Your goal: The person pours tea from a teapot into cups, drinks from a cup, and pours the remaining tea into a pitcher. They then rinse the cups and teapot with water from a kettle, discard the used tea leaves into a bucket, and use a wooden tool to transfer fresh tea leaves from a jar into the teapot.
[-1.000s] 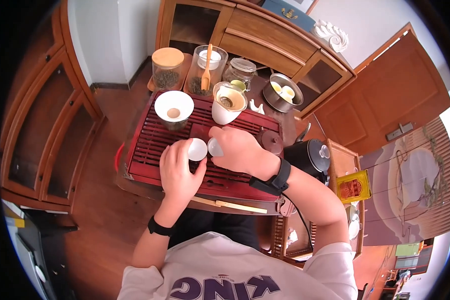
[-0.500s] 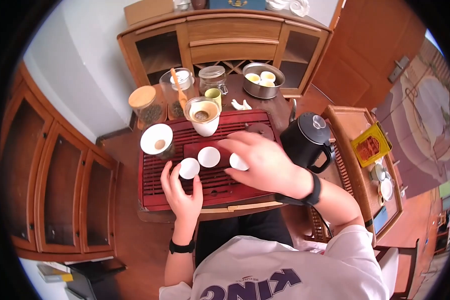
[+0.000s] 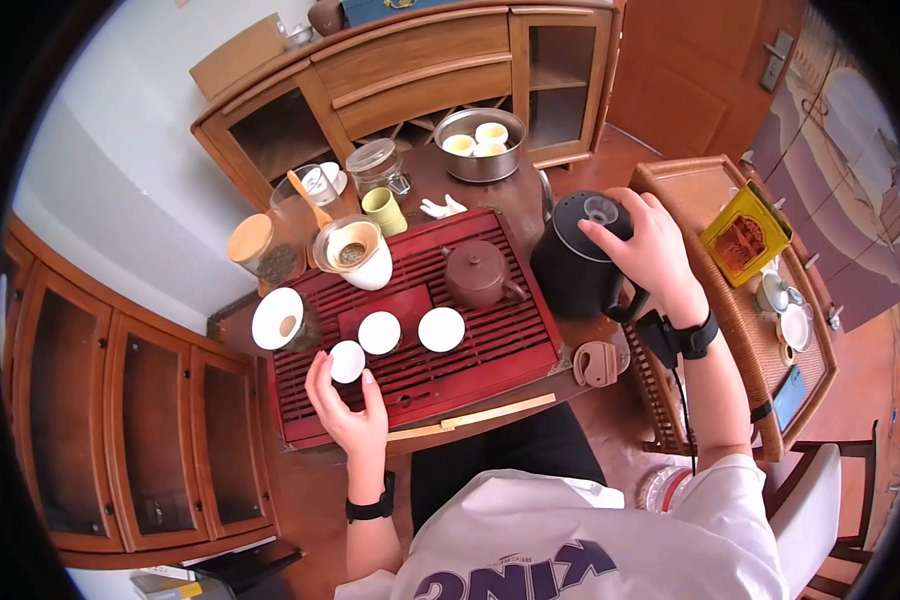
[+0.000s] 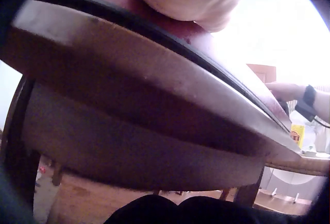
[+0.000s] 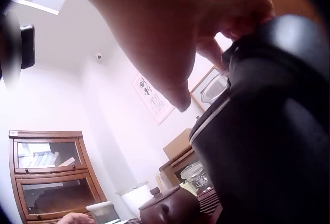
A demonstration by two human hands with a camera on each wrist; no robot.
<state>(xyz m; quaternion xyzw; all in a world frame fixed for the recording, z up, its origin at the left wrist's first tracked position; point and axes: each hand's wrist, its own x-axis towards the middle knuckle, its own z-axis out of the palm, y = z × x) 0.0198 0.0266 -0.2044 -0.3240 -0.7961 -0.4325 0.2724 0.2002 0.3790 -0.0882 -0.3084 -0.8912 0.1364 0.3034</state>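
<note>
In the head view three small white cups stand on the slatted red tea tray (image 3: pixel 510 345). My left hand (image 3: pixel 350 415) is at the leftmost cup (image 3: pixel 347 361), its fingers on one side and the thumb on the other. The middle cup (image 3: pixel 379 332) and the right cup (image 3: pixel 441 328) stand free of both hands. Over the black electric kettle (image 3: pixel 560 270), my right hand (image 3: pixel 655 250) spreads thumb and fingers around the clear lid knob (image 3: pixel 600 209). In the right wrist view the thumb hangs apart from the kettle (image 5: pixel 258 147). Only part of the left hand (image 4: pixel 191 0) shows in the left wrist view.
A brown clay teapot (image 3: pixel 478 273) and a strainer on a white pitcher (image 3: pixel 370 268) stand on the tray. Behind are jars, a green cup (image 3: pixel 382 210) and a steel pot (image 3: pixel 480 165) with cups. A wicker cart (image 3: pixel 670 180) stands at the right, wooden tongs (image 3: pixel 470 416) at the front edge.
My right hand has left the right cup, which now stands on the tray, and has moved right to the kettle's lid. The left hand stays at the leftmost cup. The head view has shifted.
</note>
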